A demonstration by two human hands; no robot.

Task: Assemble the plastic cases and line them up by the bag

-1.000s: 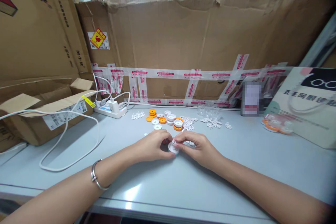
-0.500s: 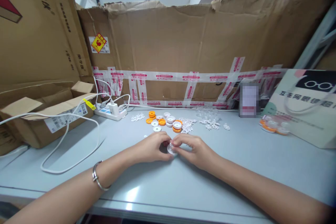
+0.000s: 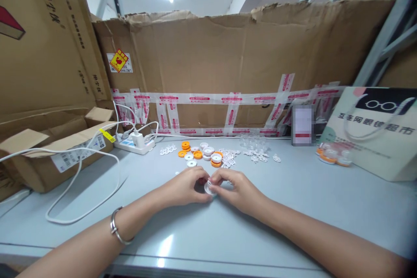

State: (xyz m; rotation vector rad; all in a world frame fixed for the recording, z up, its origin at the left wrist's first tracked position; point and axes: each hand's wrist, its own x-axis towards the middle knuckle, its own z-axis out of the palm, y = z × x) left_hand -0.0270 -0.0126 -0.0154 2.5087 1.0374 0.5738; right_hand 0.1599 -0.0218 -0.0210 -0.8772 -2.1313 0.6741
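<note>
Your left hand (image 3: 185,186) and right hand (image 3: 236,186) both pinch the small white disc (image 3: 209,188) between them, just above the table (image 3: 293,208). Squeeze unevenly and it could pop loose, skidding into the orange and white rings (image 3: 203,155) behind.

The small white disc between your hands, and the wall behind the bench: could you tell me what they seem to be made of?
The white disc, pinched by the left hand and right hand, looks like moulded plastic, smooth and slightly glossy. The back wall is plain brown cardboard, matte, with torn edges and printed tape along it.
</note>
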